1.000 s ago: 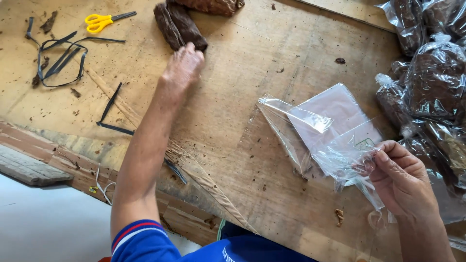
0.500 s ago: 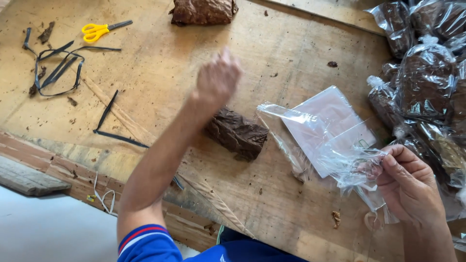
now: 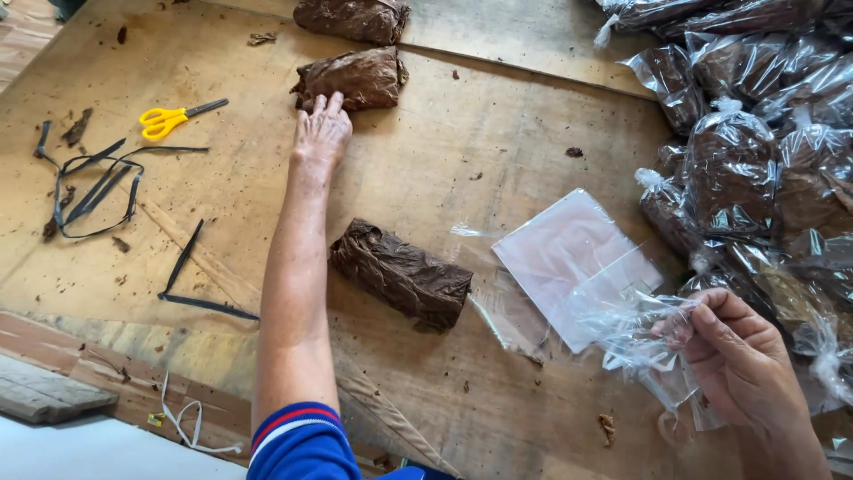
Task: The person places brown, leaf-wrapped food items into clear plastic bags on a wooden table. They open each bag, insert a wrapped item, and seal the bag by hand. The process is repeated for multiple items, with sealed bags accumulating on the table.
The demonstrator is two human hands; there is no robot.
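While its fingers [image 3: 330,108] lie stretched flat and close together, the left hand [image 3: 322,133] rests palm down on the wooden tabletop [image 3: 498,116], the fingertips touching the near edge of a brown leaf-wrapped bundle [image 3: 355,78] without closing on it. Just beyond that bundle, farther from the fingertips, sits a second brown bundle [image 3: 354,18] at the far edge of the board. Back along the forearm, toward the person and just right of the arm, a third leaf bundle [image 3: 402,276] lies loose and tilted on the wood, apart from both hands. Left of the reaching hand lie yellow-handled scissors [image 3: 169,117], and farther left and nearer, dark strips [image 3: 93,188] are scattered in loops.

The right hand [image 3: 733,360] has its fingers [image 3: 702,320] curled and pinched on a crumpled clear plastic bag [image 3: 635,333], gripping it at the gathered mouth. Just left of those fingers, flat clear bags [image 3: 569,258] lie stacked on the wood. Beyond and to the right of the right hand, a heap of filled, tied plastic bags [image 3: 746,169] of dark leaf crowds the table's edge. A blue sleeve [image 3: 298,444] with red and white trim covers the left upper arm.
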